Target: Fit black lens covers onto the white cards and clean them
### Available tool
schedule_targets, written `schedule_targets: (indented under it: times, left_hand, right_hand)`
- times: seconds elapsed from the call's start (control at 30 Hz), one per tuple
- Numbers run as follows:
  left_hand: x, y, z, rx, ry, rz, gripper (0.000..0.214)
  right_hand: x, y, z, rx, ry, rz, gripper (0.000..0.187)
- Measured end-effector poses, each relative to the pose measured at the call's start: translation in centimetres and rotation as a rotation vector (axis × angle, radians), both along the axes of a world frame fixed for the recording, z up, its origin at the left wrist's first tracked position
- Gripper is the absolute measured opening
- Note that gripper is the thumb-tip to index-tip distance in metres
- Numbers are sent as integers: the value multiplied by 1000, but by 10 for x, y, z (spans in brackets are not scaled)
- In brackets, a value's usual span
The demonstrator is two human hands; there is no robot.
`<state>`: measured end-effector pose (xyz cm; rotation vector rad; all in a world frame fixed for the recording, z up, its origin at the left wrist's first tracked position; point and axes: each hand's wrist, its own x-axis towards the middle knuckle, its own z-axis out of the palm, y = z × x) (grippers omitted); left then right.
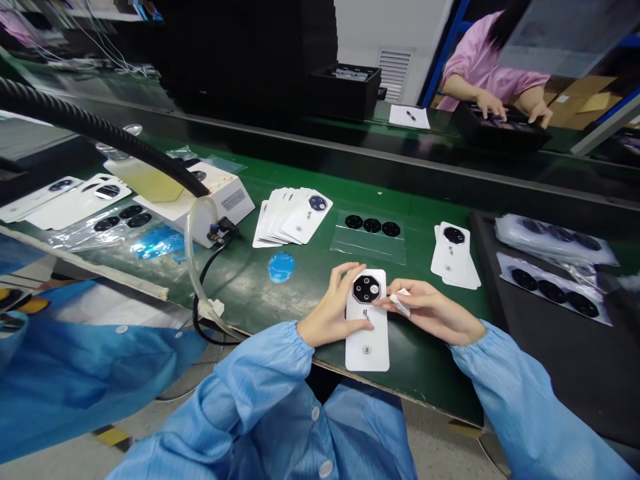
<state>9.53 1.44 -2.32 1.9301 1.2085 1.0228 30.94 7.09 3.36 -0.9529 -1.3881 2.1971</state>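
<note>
L hand (333,310) holds wht panel (367,343), R hand (435,309) wht slip (401,303).

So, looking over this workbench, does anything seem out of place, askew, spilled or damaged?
Two small things: glossy blue film lies untidily beside the white box-shaped device, looking rather like discarded scraps; and the white rectangular panels at right are stacked askew, the lower one jutting out. No spill or damage is evident.

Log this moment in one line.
left hand: touching white panel; right hand: pinching small white piece; beyond: fanned panels, black discs
</note>
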Motion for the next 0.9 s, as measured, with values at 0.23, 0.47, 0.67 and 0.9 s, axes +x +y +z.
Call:
schedule_targets:
  times: [0.23,0.47,0.67,0.9]
  left_hand:
    - [3,-41,54,-453,-716,132,79]
    - [1,-58,88,-520,-836,148,71]
    - [-1,-64,95,-531,-807,188,75]
    - [-1,-66,100,-553,-874,175,73]
  right_hand:
    - [3,-27,35,-163,422,-9,6]
    - [2,-33,55,-167,429,74,5]
    - [0,-30,53,-79,366,56,12]
    - [-7,-31,56,-50,302,36,15]
